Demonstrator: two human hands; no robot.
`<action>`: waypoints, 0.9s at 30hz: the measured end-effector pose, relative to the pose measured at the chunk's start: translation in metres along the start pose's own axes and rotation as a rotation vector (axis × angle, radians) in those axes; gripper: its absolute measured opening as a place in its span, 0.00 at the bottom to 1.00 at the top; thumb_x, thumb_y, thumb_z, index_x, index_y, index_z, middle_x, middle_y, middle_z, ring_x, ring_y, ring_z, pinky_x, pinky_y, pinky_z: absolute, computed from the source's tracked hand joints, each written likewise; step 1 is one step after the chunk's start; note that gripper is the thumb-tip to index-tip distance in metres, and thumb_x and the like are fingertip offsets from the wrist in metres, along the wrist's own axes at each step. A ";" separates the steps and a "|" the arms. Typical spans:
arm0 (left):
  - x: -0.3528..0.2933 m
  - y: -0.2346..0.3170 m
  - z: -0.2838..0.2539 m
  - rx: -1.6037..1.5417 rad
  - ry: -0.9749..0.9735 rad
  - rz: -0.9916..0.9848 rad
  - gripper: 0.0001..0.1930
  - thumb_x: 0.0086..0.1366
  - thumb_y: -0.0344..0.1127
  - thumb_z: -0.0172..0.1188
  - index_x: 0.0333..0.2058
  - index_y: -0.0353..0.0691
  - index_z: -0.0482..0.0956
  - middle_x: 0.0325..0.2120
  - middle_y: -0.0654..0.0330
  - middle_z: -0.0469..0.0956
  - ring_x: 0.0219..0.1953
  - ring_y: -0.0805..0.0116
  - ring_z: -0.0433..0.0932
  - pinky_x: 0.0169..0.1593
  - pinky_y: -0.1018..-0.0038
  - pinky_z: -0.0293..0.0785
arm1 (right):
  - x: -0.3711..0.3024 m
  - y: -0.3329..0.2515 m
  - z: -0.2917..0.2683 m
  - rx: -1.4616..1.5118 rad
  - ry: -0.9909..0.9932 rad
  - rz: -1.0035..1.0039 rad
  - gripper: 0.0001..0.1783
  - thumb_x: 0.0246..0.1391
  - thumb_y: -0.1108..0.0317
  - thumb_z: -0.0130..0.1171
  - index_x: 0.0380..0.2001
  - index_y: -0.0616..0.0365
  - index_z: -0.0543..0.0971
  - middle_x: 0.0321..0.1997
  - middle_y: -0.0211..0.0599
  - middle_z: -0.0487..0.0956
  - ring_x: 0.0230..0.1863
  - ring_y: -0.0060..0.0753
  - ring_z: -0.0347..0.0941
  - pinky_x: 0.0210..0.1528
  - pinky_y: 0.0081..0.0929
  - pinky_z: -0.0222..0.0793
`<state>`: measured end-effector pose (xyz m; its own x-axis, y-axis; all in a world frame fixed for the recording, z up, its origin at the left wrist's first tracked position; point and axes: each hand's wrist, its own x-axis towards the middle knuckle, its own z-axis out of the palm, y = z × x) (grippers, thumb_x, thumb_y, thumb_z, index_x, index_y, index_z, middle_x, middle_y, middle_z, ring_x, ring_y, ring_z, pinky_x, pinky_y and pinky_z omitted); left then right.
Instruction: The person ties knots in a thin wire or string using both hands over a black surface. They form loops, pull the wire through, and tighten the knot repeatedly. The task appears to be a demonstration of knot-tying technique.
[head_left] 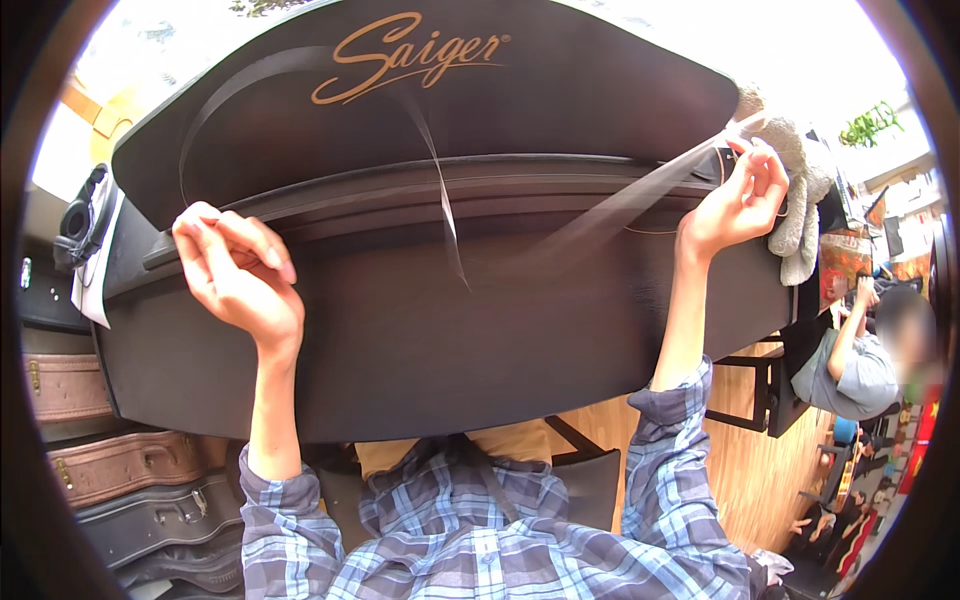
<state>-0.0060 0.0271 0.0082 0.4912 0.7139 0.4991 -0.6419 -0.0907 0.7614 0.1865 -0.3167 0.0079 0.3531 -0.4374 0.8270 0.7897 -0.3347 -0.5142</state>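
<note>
My left hand (240,270) is raised at the left over the black piano-like cabinet, its fingers curled together. A thin, springy wire strand (440,185), like an instrument string, arches from those fingers over the upright panel and dangles at the middle. At the right, my right hand (738,200) is held up with thumb and fingers pinched. From its fingertips a streak of motion blur (640,195) fans toward the middle, and a fine golden strand loops below. Whether both hands hold one strand or separate ones, I cannot tell.
The dark upright panel (600,90) rises behind the flat lid (480,350). Headphones (82,220) lie at the left above stacked instrument cases (130,465). A grey plush toy (795,190) hangs at the right. Another person (850,360) sits beyond, near a black bench.
</note>
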 end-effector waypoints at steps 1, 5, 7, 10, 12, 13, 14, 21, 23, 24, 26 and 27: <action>0.001 0.001 -0.001 0.005 0.017 -0.014 0.13 0.81 0.39 0.38 0.40 0.40 0.69 0.13 0.64 0.62 0.10 0.77 0.55 0.13 0.80 0.50 | 0.004 0.004 -0.004 -0.030 0.046 0.028 0.07 0.68 0.71 0.57 0.43 0.65 0.75 0.34 0.44 0.84 0.36 0.29 0.80 0.42 0.24 0.73; 0.006 -0.003 0.001 0.007 0.023 -0.006 0.13 0.81 0.38 0.38 0.40 0.40 0.69 0.14 0.65 0.62 0.10 0.78 0.54 0.14 0.81 0.50 | 0.014 0.019 -0.011 0.189 0.090 0.244 0.09 0.68 0.69 0.58 0.44 0.64 0.75 0.40 0.44 0.83 0.32 0.24 0.75 0.42 0.25 0.72; 0.005 -0.005 0.000 -0.009 0.016 0.012 0.13 0.81 0.37 0.38 0.40 0.40 0.69 0.14 0.65 0.63 0.10 0.78 0.55 0.14 0.81 0.50 | 0.017 0.025 -0.012 0.256 0.151 0.275 0.12 0.68 0.66 0.58 0.45 0.65 0.73 0.43 0.48 0.82 0.36 0.29 0.79 0.47 0.28 0.76; 0.006 -0.005 -0.002 -0.039 0.012 0.015 0.12 0.81 0.37 0.39 0.40 0.40 0.69 0.15 0.65 0.65 0.11 0.78 0.56 0.15 0.81 0.51 | 0.022 0.031 -0.017 0.315 0.195 0.283 0.15 0.67 0.66 0.60 0.47 0.68 0.71 0.46 0.54 0.81 0.46 0.41 0.82 0.57 0.35 0.79; 0.008 -0.003 -0.003 -0.040 0.021 0.017 0.12 0.81 0.38 0.39 0.40 0.40 0.69 0.16 0.65 0.65 0.11 0.78 0.56 0.16 0.80 0.52 | 0.025 0.034 -0.020 0.327 0.246 0.286 0.17 0.66 0.67 0.60 0.48 0.68 0.69 0.48 0.55 0.80 0.48 0.43 0.81 0.58 0.35 0.79; 0.009 -0.003 -0.004 -0.043 0.025 0.016 0.12 0.81 0.38 0.40 0.40 0.40 0.69 0.16 0.65 0.65 0.11 0.77 0.56 0.16 0.80 0.52 | 0.026 0.035 -0.022 0.334 0.263 0.278 0.17 0.66 0.68 0.61 0.49 0.69 0.69 0.48 0.56 0.80 0.50 0.45 0.81 0.58 0.35 0.78; 0.011 -0.003 -0.004 -0.026 0.053 0.019 0.12 0.81 0.39 0.40 0.41 0.40 0.69 0.17 0.64 0.66 0.12 0.77 0.56 0.16 0.80 0.52 | 0.027 0.036 -0.023 0.310 0.263 0.252 0.20 0.65 0.69 0.61 0.52 0.69 0.67 0.51 0.58 0.79 0.53 0.48 0.80 0.60 0.36 0.78; 0.009 -0.004 -0.003 0.091 -0.045 -0.033 0.12 0.79 0.37 0.47 0.41 0.35 0.74 0.17 0.63 0.69 0.12 0.79 0.60 0.16 0.80 0.55 | 0.021 0.016 -0.008 0.246 0.121 0.148 0.17 0.65 0.74 0.59 0.53 0.66 0.68 0.49 0.59 0.81 0.50 0.47 0.82 0.56 0.37 0.80; 0.006 -0.005 -0.002 0.132 -0.211 -0.007 0.12 0.78 0.35 0.50 0.39 0.33 0.77 0.18 0.62 0.72 0.13 0.80 0.62 0.17 0.81 0.57 | 0.015 0.007 0.000 0.125 0.048 0.063 0.16 0.65 0.73 0.60 0.51 0.66 0.69 0.45 0.58 0.83 0.44 0.44 0.84 0.50 0.35 0.81; 0.004 -0.004 -0.002 0.161 -0.255 -0.048 0.12 0.77 0.34 0.51 0.38 0.32 0.79 0.20 0.61 0.76 0.14 0.80 0.67 0.18 0.82 0.60 | 0.010 0.001 0.003 0.121 -0.011 0.050 0.16 0.65 0.73 0.60 0.51 0.66 0.69 0.43 0.57 0.84 0.43 0.44 0.84 0.49 0.34 0.81; 0.001 -0.006 -0.001 0.187 -0.360 -0.029 0.09 0.75 0.31 0.55 0.38 0.31 0.79 0.23 0.58 0.81 0.18 0.79 0.75 0.20 0.83 0.65 | 0.000 -0.009 0.009 0.102 -0.116 0.003 0.16 0.64 0.73 0.61 0.51 0.66 0.69 0.40 0.55 0.84 0.41 0.43 0.84 0.47 0.32 0.83; -0.003 -0.006 0.000 0.211 -0.395 -0.037 0.08 0.74 0.30 0.56 0.38 0.31 0.80 0.24 0.57 0.82 0.19 0.78 0.77 0.20 0.84 0.66 | -0.008 -0.015 0.011 0.089 -0.181 -0.036 0.16 0.64 0.74 0.62 0.50 0.66 0.69 0.38 0.55 0.85 0.40 0.42 0.84 0.46 0.31 0.83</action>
<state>-0.0032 0.0255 0.0022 0.7250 0.4029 0.5586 -0.5060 -0.2386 0.8289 0.1777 -0.2995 0.0115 0.4020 -0.2670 0.8758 0.8417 -0.2688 -0.4683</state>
